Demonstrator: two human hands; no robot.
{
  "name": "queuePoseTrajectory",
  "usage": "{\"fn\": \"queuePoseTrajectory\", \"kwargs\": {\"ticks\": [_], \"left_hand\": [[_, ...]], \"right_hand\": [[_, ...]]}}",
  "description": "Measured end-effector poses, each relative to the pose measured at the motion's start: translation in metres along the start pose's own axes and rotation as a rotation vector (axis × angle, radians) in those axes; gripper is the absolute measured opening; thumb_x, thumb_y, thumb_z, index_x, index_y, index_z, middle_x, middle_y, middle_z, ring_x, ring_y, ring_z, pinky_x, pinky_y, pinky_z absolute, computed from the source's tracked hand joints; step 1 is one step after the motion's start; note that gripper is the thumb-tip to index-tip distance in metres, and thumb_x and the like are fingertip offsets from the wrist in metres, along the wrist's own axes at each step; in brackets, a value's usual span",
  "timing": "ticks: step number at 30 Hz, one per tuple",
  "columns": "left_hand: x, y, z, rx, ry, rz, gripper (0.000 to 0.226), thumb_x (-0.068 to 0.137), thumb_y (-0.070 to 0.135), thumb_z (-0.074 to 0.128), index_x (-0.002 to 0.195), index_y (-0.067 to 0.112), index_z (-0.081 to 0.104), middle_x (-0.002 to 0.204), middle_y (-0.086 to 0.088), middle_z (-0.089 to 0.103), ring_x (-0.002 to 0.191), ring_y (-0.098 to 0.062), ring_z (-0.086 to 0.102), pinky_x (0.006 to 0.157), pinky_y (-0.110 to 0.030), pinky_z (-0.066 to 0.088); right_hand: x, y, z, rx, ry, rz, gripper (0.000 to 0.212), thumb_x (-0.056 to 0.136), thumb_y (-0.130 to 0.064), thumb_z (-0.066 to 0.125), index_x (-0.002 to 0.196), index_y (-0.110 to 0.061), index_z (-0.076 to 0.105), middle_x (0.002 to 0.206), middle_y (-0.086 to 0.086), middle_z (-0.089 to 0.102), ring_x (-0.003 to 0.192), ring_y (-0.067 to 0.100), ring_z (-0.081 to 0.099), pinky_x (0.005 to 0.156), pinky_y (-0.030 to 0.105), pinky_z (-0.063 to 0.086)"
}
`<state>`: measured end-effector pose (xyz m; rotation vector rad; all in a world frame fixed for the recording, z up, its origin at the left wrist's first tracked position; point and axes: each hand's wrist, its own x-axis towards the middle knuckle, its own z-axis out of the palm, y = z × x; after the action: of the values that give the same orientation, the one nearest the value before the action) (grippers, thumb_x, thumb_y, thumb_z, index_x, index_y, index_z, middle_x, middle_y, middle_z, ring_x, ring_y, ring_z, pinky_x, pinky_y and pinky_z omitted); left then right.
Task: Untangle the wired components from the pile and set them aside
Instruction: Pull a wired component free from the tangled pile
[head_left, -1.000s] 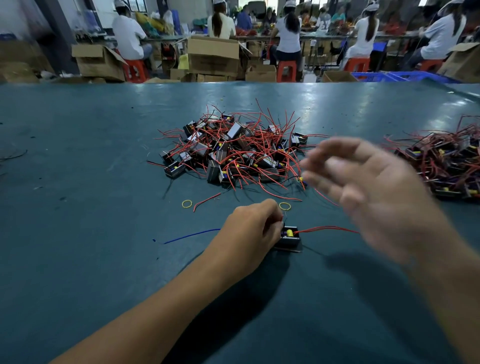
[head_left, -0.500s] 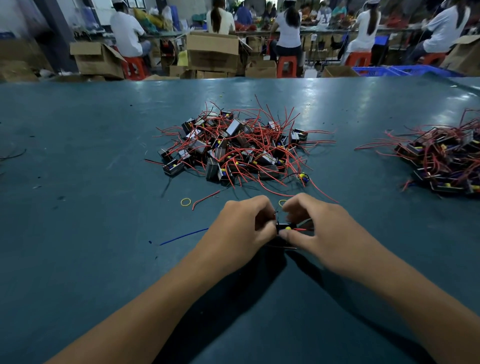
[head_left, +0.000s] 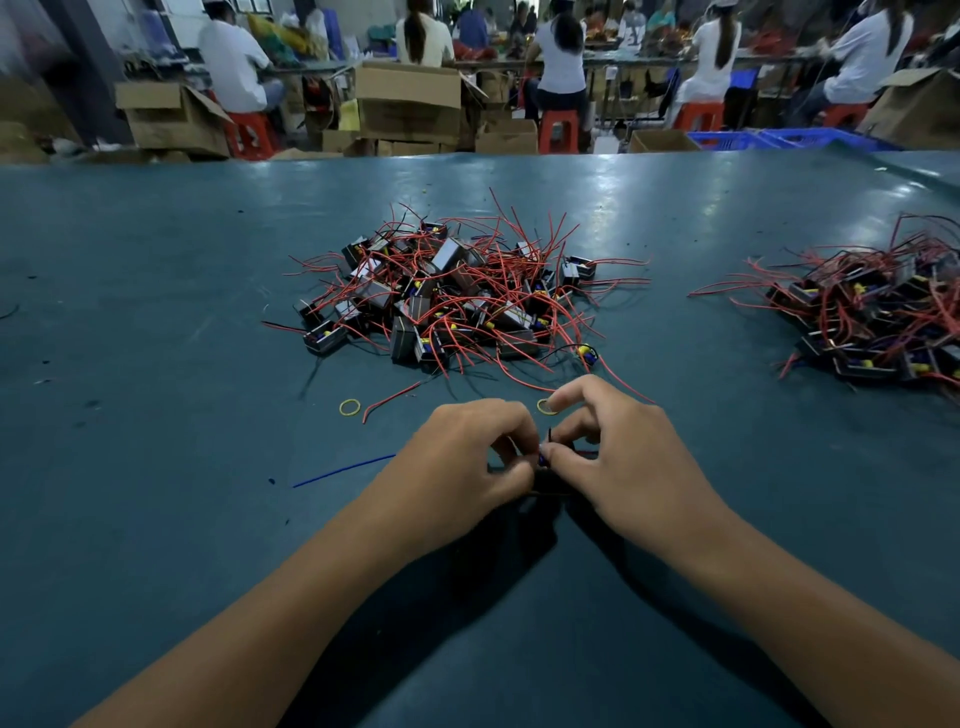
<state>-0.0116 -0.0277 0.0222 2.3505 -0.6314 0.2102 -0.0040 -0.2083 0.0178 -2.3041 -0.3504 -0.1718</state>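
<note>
Two bare hands meet over a teal desk, working a single wired component in the middle of the near half. The left hand has its fingers curled tight, pinching the small dark part at its left side. The right hand pinches it from the other side with thumb and forefinger, its remaining fingers arched above. The component is mostly hidden between the fingertips; a short dark lead stands upright from it and a sliver of red wire shows just right of it.

Toward the middle of the desk, beyond the hands, lies the pile of black box-shaped components snarled in red wires. A second heap of the same parts sits well apart at the right edge of the desk.

Near the hands, a yellow rubber band lies on the desk to the left of a loose red wire, and a second band sits partly hidden under the right forefinger. A thin blue wire stretches leftward from behind the left hand.

Past the far edge of the desk, cardboard boxes stand on the floor, and seated workers in white tops sit on red stools at long benches with their backs to the camera.
</note>
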Motion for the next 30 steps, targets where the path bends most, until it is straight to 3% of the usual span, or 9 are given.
{"fn": "queuePoseTrajectory", "kwargs": {"ticks": [4, 8, 11, 13, 18, 21, 28, 30], "left_hand": [[0.000, -0.002, -0.007, -0.032, -0.042, 0.095, 0.006, 0.086, 0.009, 0.073, 0.089, 0.014, 0.073, 0.082, 0.009, 0.065, 0.075, -0.001, 0.059, 0.066, -0.013, 0.043], [0.002, -0.011, -0.013, -0.094, 0.206, -0.075, 0.009, 0.092, 0.014, 0.069, 0.089, 0.022, 0.071, 0.079, 0.018, 0.066, 0.072, -0.002, 0.061, 0.064, -0.012, 0.044], [0.005, -0.017, -0.012, -0.060, 0.243, -0.151, 0.010, 0.095, 0.010, 0.065, 0.095, 0.020, 0.069, 0.087, 0.012, 0.069, 0.075, -0.009, 0.063, 0.067, -0.020, 0.051], [0.005, -0.020, -0.013, -0.048, 0.236, -0.165, 0.010, 0.096, 0.011, 0.064, 0.098, 0.019, 0.069, 0.089, 0.009, 0.071, 0.078, -0.011, 0.064, 0.071, -0.025, 0.052], [0.006, -0.024, -0.011, 0.028, 0.106, -0.163, 0.009, 0.095, 0.023, 0.067, 0.102, 0.027, 0.071, 0.088, 0.021, 0.067, 0.070, -0.002, 0.058, 0.062, -0.012, 0.043], [0.006, -0.023, -0.008, 0.073, 0.015, -0.116, 0.012, 0.094, 0.020, 0.068, 0.105, 0.021, 0.074, 0.081, 0.024, 0.062, 0.070, 0.008, 0.055, 0.063, -0.006, 0.039], [0.007, -0.018, -0.018, 0.159, -0.150, -0.043, 0.025, 0.102, 0.018, 0.055, 0.124, 0.017, 0.068, 0.101, 0.008, 0.058, 0.096, -0.008, 0.054, 0.078, -0.008, 0.033], [0.005, -0.020, -0.021, 0.179, -0.214, -0.046, 0.030, 0.104, 0.021, 0.050, 0.130, 0.019, 0.063, 0.108, 0.008, 0.058, 0.103, -0.008, 0.052, 0.081, -0.008, 0.031]], "right_hand": [[0.001, -0.001, 0.000, -0.003, -0.001, 0.003, 0.014, 0.081, -0.016, 0.075, 0.087, -0.025, 0.066, 0.075, -0.014, 0.072, 0.072, -0.002, 0.064, 0.065, 0.012, 0.044], [-0.003, -0.001, -0.006, -0.051, 0.005, 0.007, 0.008, 0.083, -0.020, 0.075, 0.084, -0.025, 0.069, 0.074, -0.014, 0.072, 0.074, -0.002, 0.063, 0.066, 0.010, 0.042], [-0.006, -0.003, -0.006, -0.127, 0.019, -0.038, 0.005, 0.085, -0.019, 0.072, 0.087, -0.023, 0.069, 0.082, -0.011, 0.072, 0.084, 0.011, 0.065, 0.081, 0.032, 0.050], [-0.008, -0.006, -0.004, -0.172, 0.008, -0.080, 0.004, 0.086, -0.019, 0.070, 0.088, -0.022, 0.068, 0.085, -0.008, 0.072, 0.087, 0.019, 0.064, 0.082, 0.039, 0.050], [-0.007, -0.006, -0.002, -0.168, 0.030, -0.116, 0.006, 0.085, -0.016, 0.069, 0.087, -0.022, 0.068, 0.083, -0.007, 0.072, 0.084, 0.020, 0.065, 0.079, 0.040, 0.051], [-0.006, -0.004, -0.001, -0.148, 0.046, -0.111, 0.007, 0.084, -0.014, 0.069, 0.087, -0.020, 0.069, 0.082, -0.008, 0.072, 0.082, 0.018, 0.065, 0.079, 0.039, 0.051], [-0.003, -0.003, -0.006, -0.149, -0.043, -0.160, 0.014, 0.084, -0.009, 0.067, 0.085, -0.022, 0.068, 0.078, -0.010, 0.071, 0.076, 0.010, 0.064, 0.076, 0.035, 0.051], [-0.002, -0.003, -0.010, -0.162, -0.094, -0.190, 0.016, 0.085, -0.008, 0.068, 0.088, -0.024, 0.070, 0.080, -0.011, 0.071, 0.075, 0.005, 0.062, 0.075, 0.026, 0.050]]}}
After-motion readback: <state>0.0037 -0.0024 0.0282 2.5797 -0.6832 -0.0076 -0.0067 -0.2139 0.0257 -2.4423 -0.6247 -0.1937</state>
